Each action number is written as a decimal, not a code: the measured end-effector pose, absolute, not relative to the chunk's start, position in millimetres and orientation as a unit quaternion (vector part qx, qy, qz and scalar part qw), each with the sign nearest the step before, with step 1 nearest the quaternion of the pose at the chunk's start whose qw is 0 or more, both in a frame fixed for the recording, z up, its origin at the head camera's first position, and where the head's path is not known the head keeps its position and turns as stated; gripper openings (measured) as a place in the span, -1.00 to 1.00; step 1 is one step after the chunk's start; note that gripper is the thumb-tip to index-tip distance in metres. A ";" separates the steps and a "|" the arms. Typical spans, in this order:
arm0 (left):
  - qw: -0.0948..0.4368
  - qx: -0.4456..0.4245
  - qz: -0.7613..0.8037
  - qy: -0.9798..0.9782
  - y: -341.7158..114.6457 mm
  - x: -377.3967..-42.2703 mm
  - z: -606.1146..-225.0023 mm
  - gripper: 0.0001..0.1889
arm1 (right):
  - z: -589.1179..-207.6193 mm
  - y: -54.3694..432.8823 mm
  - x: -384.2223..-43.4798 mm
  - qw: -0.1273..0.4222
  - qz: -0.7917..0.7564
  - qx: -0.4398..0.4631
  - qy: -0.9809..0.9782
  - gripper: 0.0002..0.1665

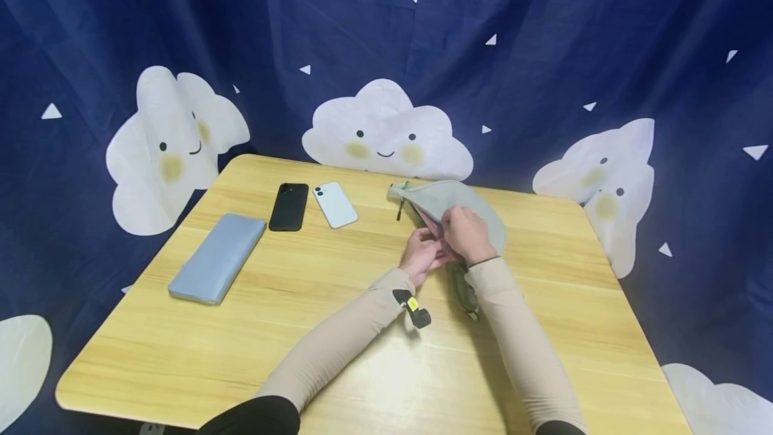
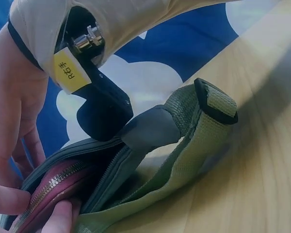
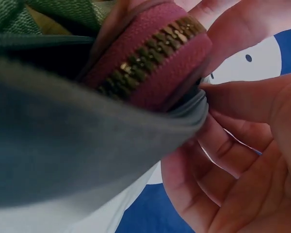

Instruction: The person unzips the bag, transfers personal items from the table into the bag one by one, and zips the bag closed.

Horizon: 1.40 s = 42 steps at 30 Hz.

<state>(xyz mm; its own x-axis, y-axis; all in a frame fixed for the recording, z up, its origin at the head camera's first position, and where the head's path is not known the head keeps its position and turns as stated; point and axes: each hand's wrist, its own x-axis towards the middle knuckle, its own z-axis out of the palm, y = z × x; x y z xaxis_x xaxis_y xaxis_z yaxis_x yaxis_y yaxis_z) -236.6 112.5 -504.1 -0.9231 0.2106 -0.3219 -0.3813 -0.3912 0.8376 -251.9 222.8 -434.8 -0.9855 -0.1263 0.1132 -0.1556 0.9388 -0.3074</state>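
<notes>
A grey-green zippered waist bag (image 1: 455,195) with a green webbing strap (image 2: 184,160) lies toward the right back of the table, its mouth open. A pink purse (image 3: 160,63) with a brass-toned zipper sits partly within that mouth. My left hand (image 1: 421,255) grips the purse, with fingers on both sides of it. Pinched between the thumb and fingers of my right hand (image 1: 468,233) is the fabric edge of the bag's opening. The purse's lower part is hidden inside the bag.
On the wooden table (image 1: 326,274), a black phone (image 1: 288,207) and a white phone (image 1: 335,205) lie side by side at the back left. A flat blue-grey pouch (image 1: 219,257) is nearer the left edge. A dark blue cloud-patterned curtain (image 1: 374,25) hangs behind.
</notes>
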 end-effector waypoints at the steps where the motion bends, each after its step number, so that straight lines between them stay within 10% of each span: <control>1: 0.178 -0.083 0.830 0.522 112.6 -236.8 -504.4 -0.41 | -435.3 223.8 -250.9 0.046 0.161 0.074 -0.983 -0.64; 42: 0.182 -0.069 0.813 0.548 117.1 -240.3 -498.3 -0.46 | -435.1 238.4 -208.6 0.086 0.202 0.059 -0.974 -0.82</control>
